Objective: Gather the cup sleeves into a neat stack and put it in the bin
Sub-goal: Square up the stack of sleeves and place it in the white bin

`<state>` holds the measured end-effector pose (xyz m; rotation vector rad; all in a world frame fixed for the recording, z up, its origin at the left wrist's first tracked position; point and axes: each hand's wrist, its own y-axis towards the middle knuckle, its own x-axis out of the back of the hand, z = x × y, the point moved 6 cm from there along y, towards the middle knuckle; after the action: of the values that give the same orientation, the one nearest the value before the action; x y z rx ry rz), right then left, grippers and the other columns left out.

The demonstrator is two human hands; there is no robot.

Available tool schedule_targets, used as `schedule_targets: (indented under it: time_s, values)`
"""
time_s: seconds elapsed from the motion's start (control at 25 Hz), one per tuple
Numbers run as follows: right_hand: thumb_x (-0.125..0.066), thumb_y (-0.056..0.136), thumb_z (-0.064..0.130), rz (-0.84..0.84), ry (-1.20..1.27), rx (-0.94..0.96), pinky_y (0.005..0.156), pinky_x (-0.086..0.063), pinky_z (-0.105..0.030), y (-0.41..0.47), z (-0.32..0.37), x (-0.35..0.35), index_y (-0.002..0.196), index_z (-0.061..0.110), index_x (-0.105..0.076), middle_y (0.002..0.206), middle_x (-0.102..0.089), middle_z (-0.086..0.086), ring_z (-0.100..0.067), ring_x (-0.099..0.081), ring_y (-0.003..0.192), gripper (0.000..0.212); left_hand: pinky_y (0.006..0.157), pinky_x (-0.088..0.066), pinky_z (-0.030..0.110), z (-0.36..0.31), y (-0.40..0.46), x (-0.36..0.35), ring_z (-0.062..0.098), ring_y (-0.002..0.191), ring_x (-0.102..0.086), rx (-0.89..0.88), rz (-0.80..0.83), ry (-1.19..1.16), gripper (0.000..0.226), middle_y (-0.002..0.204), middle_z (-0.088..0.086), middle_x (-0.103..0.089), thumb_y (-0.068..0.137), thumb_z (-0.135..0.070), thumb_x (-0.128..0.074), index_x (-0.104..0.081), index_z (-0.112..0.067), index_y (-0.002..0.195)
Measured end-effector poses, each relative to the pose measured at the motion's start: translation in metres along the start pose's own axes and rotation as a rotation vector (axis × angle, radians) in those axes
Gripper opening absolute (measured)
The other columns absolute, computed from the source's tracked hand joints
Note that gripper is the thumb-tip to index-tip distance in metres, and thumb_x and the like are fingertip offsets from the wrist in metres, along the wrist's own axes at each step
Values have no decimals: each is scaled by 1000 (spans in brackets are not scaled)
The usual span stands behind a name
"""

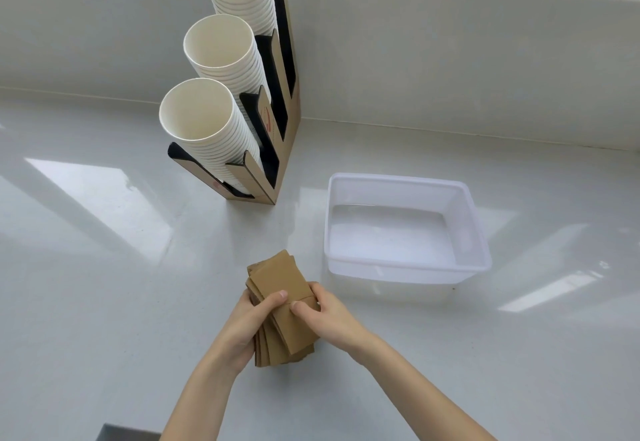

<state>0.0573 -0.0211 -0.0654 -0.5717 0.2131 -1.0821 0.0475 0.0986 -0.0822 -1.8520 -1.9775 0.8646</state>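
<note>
beside empty bin (481, 232), both hands' fingers (277, 296) clamped on sleeves (280, 281), cup rack (273, 149) behind

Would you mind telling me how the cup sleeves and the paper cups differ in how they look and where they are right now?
The cup sleeves are brown, flat cardboard; the paper cups are white and round. The sleeves are gripped as an uneven bundle between the left hand and the right hand, while the cups stand untouched in three nested columns in a cardboard holder. Both are stacked paper goods, and neither is in the bin.
</note>
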Motion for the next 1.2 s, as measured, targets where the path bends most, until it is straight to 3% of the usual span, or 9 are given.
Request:
schedule_targets:
  time_s: [0.16,0.28,0.36,0.56,0.68,0.76,0.84,1.0,1.2]
  values:
    - [-54,88,35,-14,53,7,73,-47,-14,-2,-2,2,136,18,-34,127,-51,-3,-13,-54,105,54,74,-50,31,-5,-1,5,24,94,-62,-80,-40,-75,53,108,13,-64,74,-22,-66,-49,-6,122]
    - [-61,83,41,-6,231,-26,95,-45,-25,-3,-12,4,142,20,-22,133,-45,-6,-19,-50,118,74,78,-49,33,-12,-3,9,24,99,-60,-134,-51,-202,50,117,14,-61,79,-23,-61,-48,-7,124]
    - [-70,72,42,63,426,-46,105,-43,-37,-3,-18,-1,142,18,-24,132,-51,-10,-24,-53,119,87,79,-51,35,-17,-5,5,24,98,-59,-171,-36,-255,48,116,14,-61,80,-24,-58,-48,-9,124]
    - [-75,63,31,132,544,32,80,-56,-28,-5,-14,-3,130,16,-44,125,-60,-9,-19,-63,104,75,84,-54,38,-16,-9,-9,28,108,-58,-249,19,-211,82,124,17,-58,54,-40,-72,-44,-15,127]
    - [-77,57,33,59,460,59,89,-55,-32,-8,-17,12,133,18,-38,127,-59,-9,-21,-62,110,87,76,-57,28,-18,-9,-13,27,112,-59,-257,124,-168,96,125,14,-58,46,-50,-81,-43,-18,128]
    - [-78,53,35,12,370,63,97,-50,-33,-15,-19,25,139,22,-27,126,-57,-3,-15,-60,110,101,79,-57,28,-18,-9,-14,30,117,-56,-245,192,-134,98,130,15,-55,48,-53,-80,-39,-21,131]
    - [-78,53,33,-32,305,71,94,-50,-26,-24,-20,40,142,26,-19,120,-56,5,-6,-58,106,106,83,-56,31,-16,-8,-19,27,118,-56,-224,238,-66,99,131,13,-53,46,-53,-81,-37,-27,131]
    - [-73,61,23,-114,234,80,73,-51,-8,-42,-33,69,144,27,-16,110,-57,12,3,-60,96,100,80,-55,27,-11,-7,-30,15,106,-62,-204,286,124,101,121,7,-59,36,-54,-84,-40,-22,121]
    - [-68,77,2,-172,139,75,63,-49,-6,-61,-48,95,137,34,-22,100,-56,16,12,-63,68,82,90,-47,21,-2,-2,-49,-5,105,-55,-178,371,463,87,121,-10,-54,51,-40,-73,-27,-35,125]
